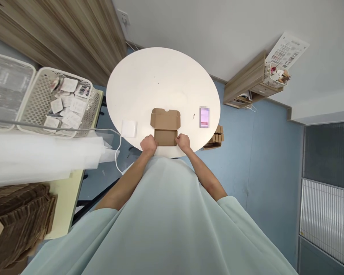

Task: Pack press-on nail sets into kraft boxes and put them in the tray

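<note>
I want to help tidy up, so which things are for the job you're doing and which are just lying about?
Part of the job:
open cardboard box, held by the left hand and right hand
white table under it
perhaps the brown cardboard pile

Probably just lying about:
phone
printed sheet by the wall
small basket on the cabinet

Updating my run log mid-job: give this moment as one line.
cardboard box: lid open, on white table | left hand: curled at box's left side | right hand: curled at box's right side | phone: right of box
</note>
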The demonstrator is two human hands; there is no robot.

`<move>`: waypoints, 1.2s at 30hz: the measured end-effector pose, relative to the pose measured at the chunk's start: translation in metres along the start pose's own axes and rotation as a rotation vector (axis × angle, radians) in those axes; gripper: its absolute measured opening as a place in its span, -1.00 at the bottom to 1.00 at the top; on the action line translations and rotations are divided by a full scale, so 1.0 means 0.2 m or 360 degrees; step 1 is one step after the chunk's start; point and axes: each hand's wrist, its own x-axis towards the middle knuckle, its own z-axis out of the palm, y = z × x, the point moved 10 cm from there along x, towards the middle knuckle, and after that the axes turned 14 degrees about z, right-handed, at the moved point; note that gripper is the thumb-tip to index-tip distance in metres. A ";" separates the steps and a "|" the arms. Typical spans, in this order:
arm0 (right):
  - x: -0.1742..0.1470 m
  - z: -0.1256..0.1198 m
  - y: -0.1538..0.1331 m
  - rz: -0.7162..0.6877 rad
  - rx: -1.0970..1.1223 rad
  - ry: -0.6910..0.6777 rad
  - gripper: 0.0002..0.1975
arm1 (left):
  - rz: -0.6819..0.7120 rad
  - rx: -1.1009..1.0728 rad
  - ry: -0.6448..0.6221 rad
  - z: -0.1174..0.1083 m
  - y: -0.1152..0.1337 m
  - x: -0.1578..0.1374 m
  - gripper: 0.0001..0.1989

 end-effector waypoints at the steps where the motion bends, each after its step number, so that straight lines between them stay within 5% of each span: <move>1: 0.00 0.00 0.00 0.0003 -0.0038 0.0011 -0.82 | 0.0003 -0.0010 -0.0003 0.00 0.00 0.00 -0.70; 20: 0.07 -0.17 0.03 0.0070 -0.0273 0.0115 -0.84 | 0.0016 -0.0383 0.0150 0.04 0.06 0.04 -0.67; 27: 0.01 -0.36 0.05 0.0075 -0.0108 0.0258 -0.74 | -0.0422 -0.0683 0.0711 -0.21 -0.39 0.03 -0.37; 31: -0.06 -0.41 0.04 0.0030 -0.0067 0.0278 -0.77 | -0.0670 -0.0735 0.0738 -0.27 -0.64 0.04 -0.30; 36: -0.11 -0.39 0.02 0.0011 -0.0040 0.0260 -0.78 | -0.0628 -0.0774 0.0704 -0.27 -0.69 0.06 -0.29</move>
